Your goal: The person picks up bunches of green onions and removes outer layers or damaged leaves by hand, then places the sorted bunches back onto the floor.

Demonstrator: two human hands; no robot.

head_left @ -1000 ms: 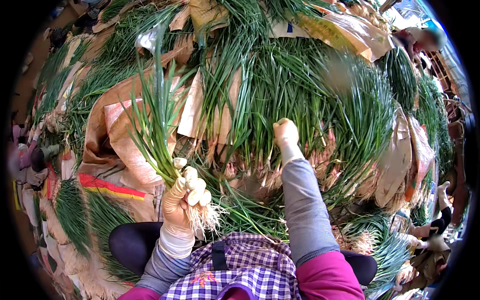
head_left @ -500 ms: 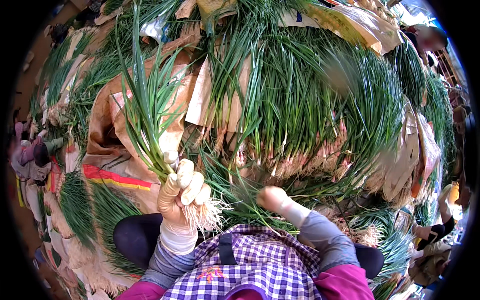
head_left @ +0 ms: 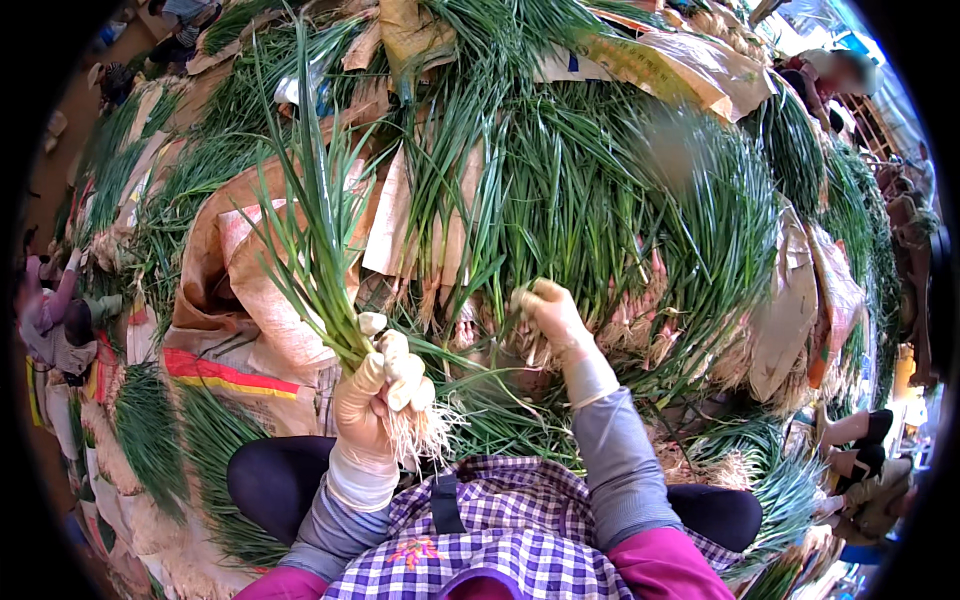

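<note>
My left hand, in a pale glove, is closed around the lower ends of a bunch of green onions. Their long leaves point up and away, and the whitish roots hang out below my fingers. My right hand, also gloved, is at the near edge of a big pile of green onions, among the root ends. Its fingers are bent together; what lies between them, if anything, is hidden.
Loose green onions lie across my lap front. Brown woven sacks and a sack with a red and yellow stripe are at left. More bundles lie around me. Other people sit at far left and right.
My right hand has moved forward from near my lap to the root ends of the pile. My left hand, still holding its bunch, has shifted slightly right and nearer.
</note>
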